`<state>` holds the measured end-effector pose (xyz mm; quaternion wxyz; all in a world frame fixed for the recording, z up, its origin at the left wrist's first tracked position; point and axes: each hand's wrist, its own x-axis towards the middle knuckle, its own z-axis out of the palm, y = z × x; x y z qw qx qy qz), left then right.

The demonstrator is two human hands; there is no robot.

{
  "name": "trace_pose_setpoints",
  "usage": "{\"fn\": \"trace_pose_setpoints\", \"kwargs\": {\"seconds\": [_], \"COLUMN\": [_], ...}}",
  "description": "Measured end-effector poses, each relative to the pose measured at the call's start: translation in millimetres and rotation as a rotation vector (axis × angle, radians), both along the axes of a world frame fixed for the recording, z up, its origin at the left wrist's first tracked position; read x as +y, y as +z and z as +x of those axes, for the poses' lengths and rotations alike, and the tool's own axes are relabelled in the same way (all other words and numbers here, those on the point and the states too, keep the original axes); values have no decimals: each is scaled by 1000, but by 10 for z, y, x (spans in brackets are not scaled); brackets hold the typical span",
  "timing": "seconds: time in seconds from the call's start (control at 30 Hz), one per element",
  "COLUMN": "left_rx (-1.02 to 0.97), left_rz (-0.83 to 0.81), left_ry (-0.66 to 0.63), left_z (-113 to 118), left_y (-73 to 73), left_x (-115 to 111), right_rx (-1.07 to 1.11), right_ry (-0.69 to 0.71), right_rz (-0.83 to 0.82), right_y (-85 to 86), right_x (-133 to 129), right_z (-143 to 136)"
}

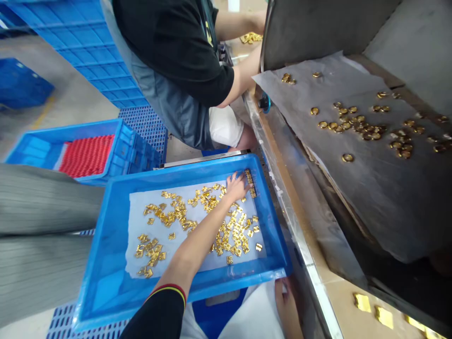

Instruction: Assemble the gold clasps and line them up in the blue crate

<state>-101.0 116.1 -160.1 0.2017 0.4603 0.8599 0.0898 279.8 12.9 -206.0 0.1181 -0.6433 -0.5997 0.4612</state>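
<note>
A blue plastic tray (106, 287) lined with a white sheet (136, 235) lies in front of me. Many small, shiny gold-coloured square pieces (169, 216) are scattered over the sheet in loose clumps. My left hand (237, 187) reaches across to the tray's far right corner, fingers spread. Its fingertips are beside a short, dark-edged row of gold pieces (250, 183) along the tray's end; I see nothing lifted in them. My right hand (283, 294) is low, below the tray's near right corner by my white-clothed leg. Its fingers are mostly in shadow and unclear.
Right of the tray runs a metal-edged bench (303, 245). A grey sheet (318, 165) there bears round gold pieces (360, 125). Flat gold pieces (384, 317) lie nearer. A co-worker in a black sleeve (183, 52) sits ahead. Someone's grey trousers (42, 207) and a blue crate (122, 150) are left.
</note>
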Motion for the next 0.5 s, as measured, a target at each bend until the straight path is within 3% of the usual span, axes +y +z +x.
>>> {"fn": "trace_pose_setpoints", "kwargs": {"seconds": [0.3,0.4,0.5], "left_rx": [32,75,67], "left_rz": [41,71,84], "left_ry": [-9,8,-62], "left_z": [-16,91,386], "left_y": [28,95,153], "left_x": [-6,-180,-464], "right_rx": [-48,-28,-7], "right_ry": [2,26,26], "right_rz": [-96,-103,-70], "right_y": [108,165,217], "right_x": [69,132,148], "right_z": [-31,-50,-92]}}
